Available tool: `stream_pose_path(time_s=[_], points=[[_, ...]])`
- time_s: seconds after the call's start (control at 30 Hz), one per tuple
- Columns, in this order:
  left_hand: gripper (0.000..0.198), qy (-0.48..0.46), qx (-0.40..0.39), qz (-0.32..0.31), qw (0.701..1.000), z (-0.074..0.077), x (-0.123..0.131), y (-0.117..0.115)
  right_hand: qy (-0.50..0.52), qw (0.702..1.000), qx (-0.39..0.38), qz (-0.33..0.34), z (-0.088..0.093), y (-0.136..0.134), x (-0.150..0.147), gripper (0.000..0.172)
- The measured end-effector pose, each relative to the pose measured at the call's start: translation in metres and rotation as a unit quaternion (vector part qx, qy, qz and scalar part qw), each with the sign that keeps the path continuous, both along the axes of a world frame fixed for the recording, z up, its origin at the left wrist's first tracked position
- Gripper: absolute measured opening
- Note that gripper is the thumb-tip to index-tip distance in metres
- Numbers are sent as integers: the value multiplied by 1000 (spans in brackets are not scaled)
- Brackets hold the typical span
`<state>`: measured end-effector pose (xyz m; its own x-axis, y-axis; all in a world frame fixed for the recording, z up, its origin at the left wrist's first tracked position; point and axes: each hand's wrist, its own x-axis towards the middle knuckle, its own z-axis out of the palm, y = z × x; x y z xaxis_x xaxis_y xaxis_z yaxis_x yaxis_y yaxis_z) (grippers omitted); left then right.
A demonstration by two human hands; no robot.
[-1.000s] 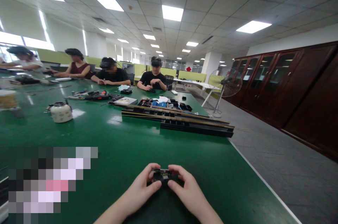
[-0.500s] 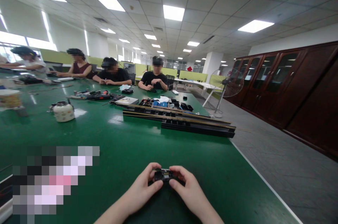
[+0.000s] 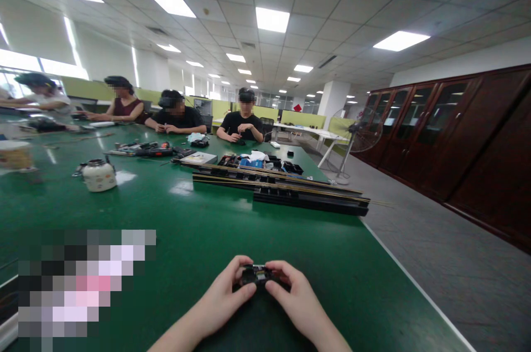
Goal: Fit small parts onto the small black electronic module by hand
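Observation:
Low in the middle of the head view, a small black plastic device (image 3: 260, 275) with its inside exposed is held between my two hands. Small light-coloured parts show in its middle; its exact kind is too small to make out. My left hand (image 3: 233, 285) grips the device's left end, thumb in front and fingers behind. At the right end, my right hand (image 3: 289, 284) pinches it in the same way. Below both hands lies the green tabletop (image 3: 186, 263). The fingers partly hide both ends of the device.
Long black rails (image 3: 311, 200) with thin brass-coloured rods lie ahead. Behind them are black trays (image 3: 292, 166) of parts and a blue item (image 3: 255, 161). A white pot (image 3: 98, 176) and hand tools (image 3: 145, 149) stand left. Several people sit across the table. A fan (image 3: 352, 129) is at right.

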<state>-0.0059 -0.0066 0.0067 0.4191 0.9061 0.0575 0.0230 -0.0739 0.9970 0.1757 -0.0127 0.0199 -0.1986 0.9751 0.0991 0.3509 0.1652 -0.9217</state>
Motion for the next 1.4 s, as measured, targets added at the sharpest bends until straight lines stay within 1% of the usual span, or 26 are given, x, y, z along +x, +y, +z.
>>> stream_pose_path(time_s=[0.37, 0.5, 0.67, 0.87, 0.97, 1.2, 1.4], points=[[33, 1, 7, 1, 1000, -5, -1, 2, -3, 1000, 4, 0, 4, -1, 0, 24], [36, 18, 3, 5, 1000, -4, -1, 1, -8, 1000, 9, 1, 4, -1, -1, 24], [33, 33, 13, 6, 999, -1, -1, 0, -9, 1000, 11, 3, 4, -1, -1, 24], [31, 11, 28, 1, 1000, -3, -2, 2, 8, 1000, 9, 3, 3, -1, 0, 25], [34, 4, 17, 2, 1000, -3, -1, 4, 19, 1000, 1, 6, 2, 0, 0, 27], [31, -3, 20, 4, 1000, -1, -2, 3, -4, 1000, 24, 3, 2, -2, -3, 26], [35, 0, 16, 4, 1000, -7, -3, 4, -13, 1000, 28, -1, 2, -3, -5, 23]])
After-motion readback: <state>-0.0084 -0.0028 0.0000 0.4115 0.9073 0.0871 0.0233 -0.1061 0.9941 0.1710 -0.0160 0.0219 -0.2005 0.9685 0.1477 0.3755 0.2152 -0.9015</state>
